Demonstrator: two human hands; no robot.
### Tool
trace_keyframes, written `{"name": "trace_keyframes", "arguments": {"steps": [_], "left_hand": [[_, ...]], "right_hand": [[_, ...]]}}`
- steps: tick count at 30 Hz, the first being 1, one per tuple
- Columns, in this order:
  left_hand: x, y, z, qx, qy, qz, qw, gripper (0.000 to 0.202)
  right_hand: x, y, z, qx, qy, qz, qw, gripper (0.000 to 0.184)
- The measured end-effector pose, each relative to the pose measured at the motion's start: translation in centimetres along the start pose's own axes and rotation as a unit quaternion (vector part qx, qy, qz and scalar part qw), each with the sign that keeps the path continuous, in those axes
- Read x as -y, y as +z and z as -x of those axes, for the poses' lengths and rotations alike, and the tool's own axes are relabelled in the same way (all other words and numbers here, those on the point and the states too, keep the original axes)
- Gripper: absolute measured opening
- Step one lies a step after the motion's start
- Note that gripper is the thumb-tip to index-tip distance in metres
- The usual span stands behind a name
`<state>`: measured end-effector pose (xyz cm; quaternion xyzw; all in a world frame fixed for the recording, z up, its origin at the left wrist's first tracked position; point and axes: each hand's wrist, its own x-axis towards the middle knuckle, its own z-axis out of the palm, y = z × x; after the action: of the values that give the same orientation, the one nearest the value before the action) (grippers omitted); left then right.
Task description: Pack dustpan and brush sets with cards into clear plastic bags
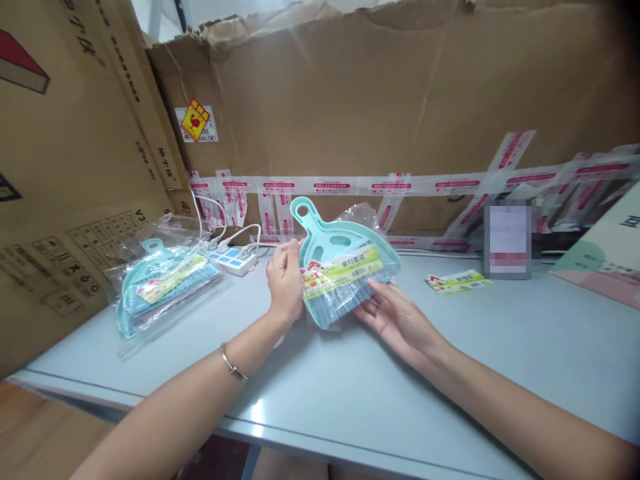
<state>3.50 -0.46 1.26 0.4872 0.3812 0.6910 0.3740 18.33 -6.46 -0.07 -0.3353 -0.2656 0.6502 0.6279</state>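
Note:
Above the grey table (350, 393) I hold up a teal dustpan-and-brush set (340, 257) with a yellow-green paper label across it and a clear plastic bag around its back. My left hand (285, 280) is closed on the set's left edge, a bracelet on that wrist. My right hand (393, 313) lies under the brush bristles, palm up, fingers stretched out and touching the lower right edge. A second, bagged teal set (160, 283) lies flat on the table at the left.
A white power strip (233, 260) with cables sits behind my left hand. A loose label card (457, 282) lies at the right. Cardboard walls (400, 100) patched with tape enclose the back and left. A pale box (605, 260) stands at the far right.

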Motion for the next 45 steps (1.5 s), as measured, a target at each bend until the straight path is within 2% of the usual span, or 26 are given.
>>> {"name": "trace_keyframes", "arguments": {"steps": [2,3,6,8,10,12,14,15,16,20,22,23,24,27,29,32,34,36,39,41,43,45], "left_hand": [[-0.8,0.1,-0.1,-0.032,0.016,0.007,0.999,0.028],[-1.1,0.3,-0.1,-0.043,-0.003,0.033,0.999,0.027],[-1.7,0.6,0.1,-0.028,-0.122,0.115,0.986,0.027],[-1.8,0.5,0.1,-0.02,-0.155,0.118,0.981,0.029],[-2.0,0.2,0.1,-0.012,-0.096,0.069,0.993,0.03],[-2.5,-0.2,-0.1,0.025,0.028,-0.017,0.999,0.027],[-3.1,-0.5,-0.2,0.088,0.119,-0.095,0.984,0.023],[-3.4,-0.6,-0.2,0.098,0.143,-0.116,0.978,0.022],[-3.7,-0.7,-0.3,0.086,0.163,-0.122,0.975,0.023],[-3.6,-0.8,-1.3,-0.004,0.226,-0.112,0.968,0.025],[-3.1,-1.3,-3.0,-0.027,0.211,-0.108,0.971,0.026],[-2.8,-1.8,-4.2,-0.059,0.197,-0.096,0.974,0.027],[-2.7,-2.5,-5.6,-0.115,0.179,-0.071,0.974,0.031],[-2.7,-6.5,-10.2,-0.259,0.152,-0.07,0.951,0.033],[-3.2,-10.1,-12.4,-0.365,0.167,-0.131,0.907,0.035],[-3.5,-14.9,-13.5,-0.409,0.165,-0.194,0.877,0.026],[-3.3,-16.5,-13.0,-0.426,0.107,-0.266,0.858,0.021],[-2.9,-16.4,-12.2,-0.398,0.113,-0.325,0.85,0.024],[-2.6,-14.5,-11.1,-0.296,0.233,-0.381,0.844,0.046],[-2.6,-13.0,-10.5,-0.259,0.283,-0.408,0.829,0.058],[-2.6,-11.9,-10.1,-0.243,0.291,-0.437,0.815,0.059],[-2.5,-11.3,-9.8,-0.223,0.292,-0.466,0.805,0.057]], "right_hand": [[-0.5,-0.1,0.2,-0.003,0.003,-0.017,1.0,0.038],[-0.7,-0.2,0.4,-0.006,0.0,-0.018,1.0,0.039],[-1.0,-0.4,0.7,-0.017,-0.001,-0.018,1.0,0.041],[-1.1,-0.5,0.8,-0.019,0.001,-0.024,1.0,0.04],[-1.0,-0.5,0.9,-0.014,0.003,-0.036,0.999,0.039],[-0.9,-0.6,0.9,-0.011,0.014,-0.043,0.999,0.04],[-0.8,-0.7,0.9,-0.013,0.027,-0.045,0.999,0.04],[-0.7,-0.7,0.8,-0.016,0.028,-0.046,0.998,0.039],[-0.7,-0.8,0.8,-0.017,0.025,-0.046,0.998,0.037],[-0.6,-0.8,0.8,-0.013,0.014,-0.036,0.999,0.033],[-0.7,-0.9,0.9,-0.023,0.014,-0.029,0.999,0.032],[-0.7,-1.1,0.9,-0.032,0.015,-0.025,0.999,0.03],[-0.8,-1.3,0.8,-0.04,0.018,-0.021,0.999,0.028],[-0.8,-2.4,0.3,-0.048,0.027,-0.01,0.998,0.023],[-0.6,-3.2,-0.4,-0.055,0.015,-0.011,0.998,0.021],[0.6,-4.4,-1.6,-0.098,-0.04,0.001,0.994,0.017],[1.8,-5.2,-2.5,-0.144,-0.086,0.027,0.985,0.018],[3.4,-6.0,-3.2,-0.195,-0.143,0.063,0.968,0.019],[6.1,-7.3,-4.0,-0.292,-0.253,0.113,0.916,0.025],[7.8,-8.2,-4.2,-0.365,-0.337,0.142,0.856,0.03],[9.4,-8.9,-4.4,-0.423,-0.413,0.181,0.786,0.032],[10.7,-9.7,-4.5,-0.449,-0.458,0.217,0.736,0.032]]}}
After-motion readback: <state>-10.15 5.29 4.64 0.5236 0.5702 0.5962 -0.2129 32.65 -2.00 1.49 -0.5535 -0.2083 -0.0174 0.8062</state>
